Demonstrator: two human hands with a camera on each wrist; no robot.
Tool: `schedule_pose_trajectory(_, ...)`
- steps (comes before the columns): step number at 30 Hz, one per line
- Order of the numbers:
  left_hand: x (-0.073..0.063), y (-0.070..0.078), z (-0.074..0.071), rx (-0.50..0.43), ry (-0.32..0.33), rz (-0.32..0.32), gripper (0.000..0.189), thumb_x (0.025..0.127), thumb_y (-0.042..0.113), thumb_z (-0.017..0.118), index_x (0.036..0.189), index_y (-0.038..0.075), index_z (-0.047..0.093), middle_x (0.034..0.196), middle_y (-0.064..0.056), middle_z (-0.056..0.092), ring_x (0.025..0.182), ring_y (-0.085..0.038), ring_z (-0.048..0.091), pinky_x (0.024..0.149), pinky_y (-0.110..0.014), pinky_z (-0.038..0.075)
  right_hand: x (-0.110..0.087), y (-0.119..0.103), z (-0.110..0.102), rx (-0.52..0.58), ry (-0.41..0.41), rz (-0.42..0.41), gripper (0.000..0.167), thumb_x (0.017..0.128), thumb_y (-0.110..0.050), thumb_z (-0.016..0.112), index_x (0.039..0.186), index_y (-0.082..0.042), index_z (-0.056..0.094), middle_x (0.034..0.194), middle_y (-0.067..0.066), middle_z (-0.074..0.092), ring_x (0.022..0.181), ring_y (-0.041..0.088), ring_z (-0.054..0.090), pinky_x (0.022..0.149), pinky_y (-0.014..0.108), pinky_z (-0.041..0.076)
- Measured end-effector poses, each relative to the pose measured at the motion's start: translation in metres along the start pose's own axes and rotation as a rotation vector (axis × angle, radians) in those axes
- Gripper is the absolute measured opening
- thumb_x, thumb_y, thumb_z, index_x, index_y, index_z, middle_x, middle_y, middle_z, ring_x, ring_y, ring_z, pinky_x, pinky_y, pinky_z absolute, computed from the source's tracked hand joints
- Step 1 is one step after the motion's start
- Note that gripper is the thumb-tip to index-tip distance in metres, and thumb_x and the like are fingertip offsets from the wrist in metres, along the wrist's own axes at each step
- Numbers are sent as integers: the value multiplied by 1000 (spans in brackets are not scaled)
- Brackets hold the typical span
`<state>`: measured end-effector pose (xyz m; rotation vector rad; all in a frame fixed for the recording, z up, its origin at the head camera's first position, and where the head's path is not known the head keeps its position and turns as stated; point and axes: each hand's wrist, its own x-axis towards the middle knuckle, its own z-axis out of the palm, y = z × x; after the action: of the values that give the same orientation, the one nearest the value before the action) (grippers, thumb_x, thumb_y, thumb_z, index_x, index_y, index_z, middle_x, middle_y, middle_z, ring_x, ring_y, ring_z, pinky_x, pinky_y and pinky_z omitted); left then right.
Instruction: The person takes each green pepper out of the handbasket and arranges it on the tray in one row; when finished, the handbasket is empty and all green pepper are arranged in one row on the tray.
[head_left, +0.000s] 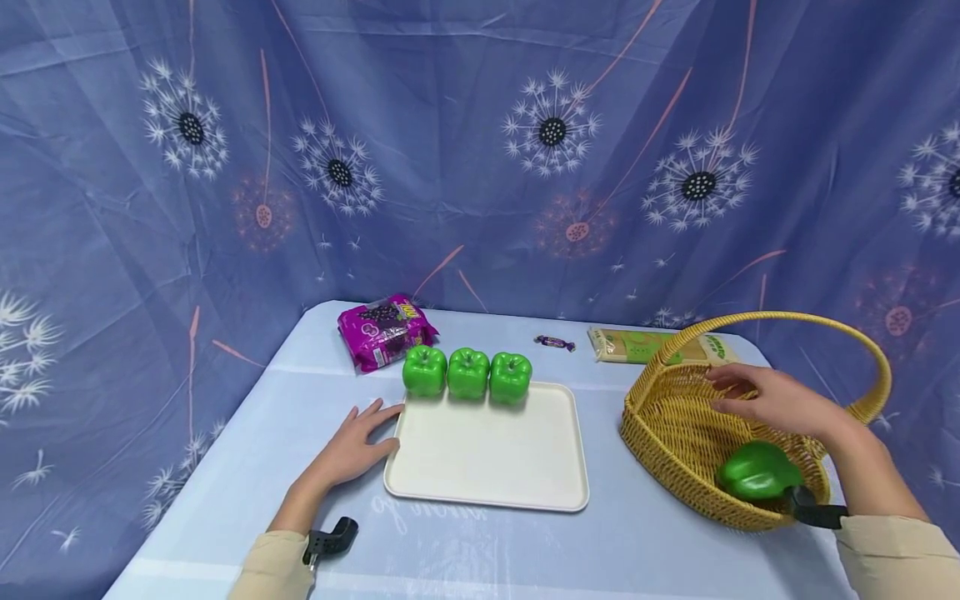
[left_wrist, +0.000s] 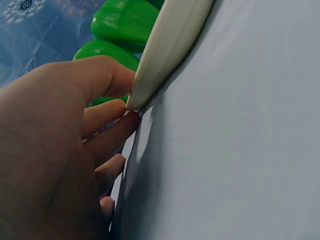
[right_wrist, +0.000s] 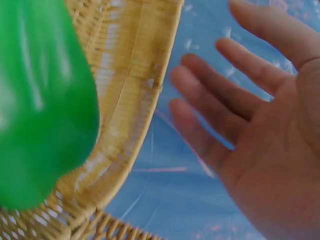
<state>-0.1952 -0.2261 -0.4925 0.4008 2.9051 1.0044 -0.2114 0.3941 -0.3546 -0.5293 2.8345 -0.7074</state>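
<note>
My left hand (head_left: pixel 352 450) is at the left edge of a white rectangular tray (head_left: pixel 491 450), its fingers spread; thumb and fingertips touch the rim, as the left wrist view shows close up. Along the tray's back edge stand three green bell peppers (head_left: pixel 468 374) in a row. Over the yellow wicker basket (head_left: pixel 671 442) hovers my right hand (head_left: pixel 780 400), fingers loosely bent and holding nothing. Inside that basket, below the hand, lies another green bell pepper (head_left: pixel 757 471), which fills the left side of the right wrist view, apart from the fingers.
A purple snack bag (head_left: pixel 384 332) lies at the table's back left. Toward the back right are a small wrapped candy (head_left: pixel 555 342) and a flat yellow-green package (head_left: pixel 637 345), partly behind the basket. The basket's tall handle arches near my right forearm. A blue curtain (head_left: pixel 450 150) hangs behind.
</note>
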Motion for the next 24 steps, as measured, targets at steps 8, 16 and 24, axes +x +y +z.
schedule_pose_trajectory(8,0,-2,1,-1,1,-7,57,90,31,64,143,16,48,149,-23,33,140,-39,22,115,-55,3,-13,27,4,95,-269,70,79,84,-29,73,142,7,34,127,32,48,115,52,46,81,55,51)
schedule_pose_trajectory(16,-2,-3,0,-7,17,17,57,90,30,64,142,16,49,148,-24,34,140,-39,24,116,-54,3,-16,40,13,149,-329,59,77,83,-24,74,142,6,35,125,30,50,111,51,50,80,54,51)
schedule_pose_trajectory(24,0,-5,2,-7,18,25,57,89,31,64,142,17,49,148,-22,35,140,-37,25,116,-53,3,-16,48,17,177,-309,7,27,92,-21,65,108,0,62,99,8,62,83,15,59,62,26,52)
